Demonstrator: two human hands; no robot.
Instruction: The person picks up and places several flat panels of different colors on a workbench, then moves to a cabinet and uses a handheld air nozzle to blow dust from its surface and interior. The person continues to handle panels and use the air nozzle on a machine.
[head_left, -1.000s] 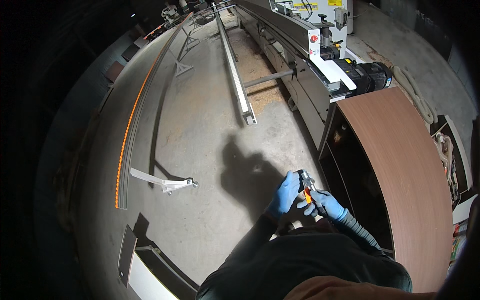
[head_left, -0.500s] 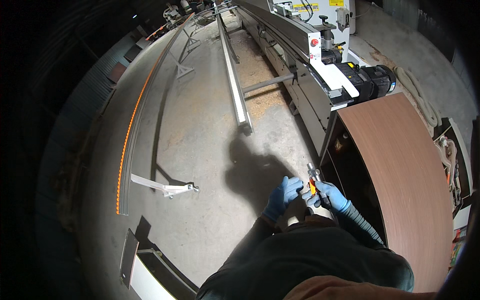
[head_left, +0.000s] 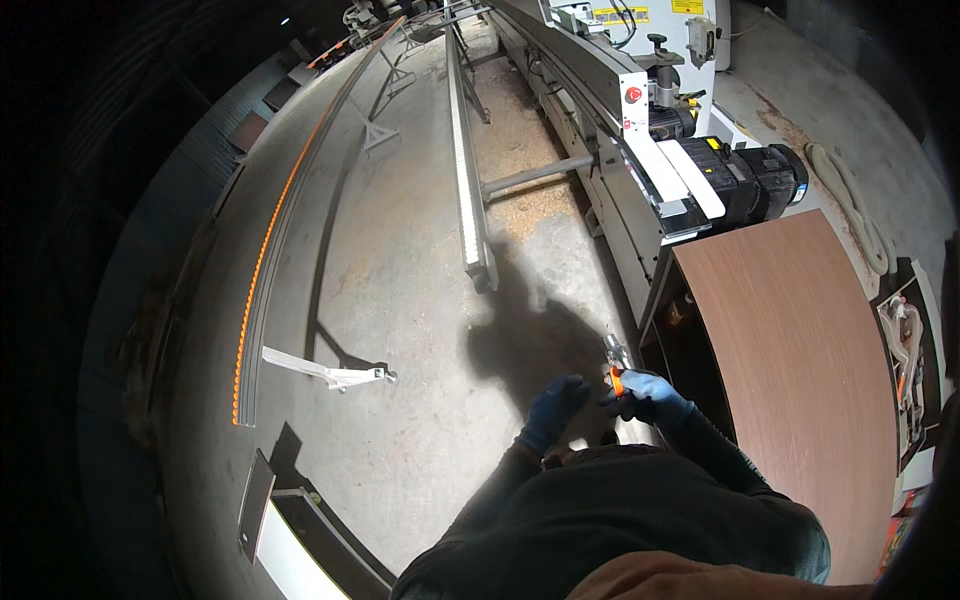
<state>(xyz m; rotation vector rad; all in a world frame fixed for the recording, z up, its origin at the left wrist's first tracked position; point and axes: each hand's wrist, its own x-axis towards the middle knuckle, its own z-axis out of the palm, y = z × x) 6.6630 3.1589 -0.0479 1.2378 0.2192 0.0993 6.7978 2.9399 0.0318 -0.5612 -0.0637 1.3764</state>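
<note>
My right hand, in a blue glove, is wrapped round a hand tool with a silver metal head and an orange part near the fingers. The tool's head points away from me, and the palm hides most of its grip; its exact kind does not show. To its left my left hand, also blue-gloved, is held up in front of my body with nothing visible in it. Its fingers are loosely bent and apart from the tool. Both hands are over the concrete floor, left of the brown wood-grain cabinet.
A long machine with a black motor stands beyond the cabinet. Ahead runs a rail with a white strip. At left, a long rail with orange rollers rests on white legs. A white panel lies lower left.
My view has shifted slightly, so the cabinet and machine sit a little lower. My left hand has dropped a little and drawn back from the tool. The right hand keeps its hold.
</note>
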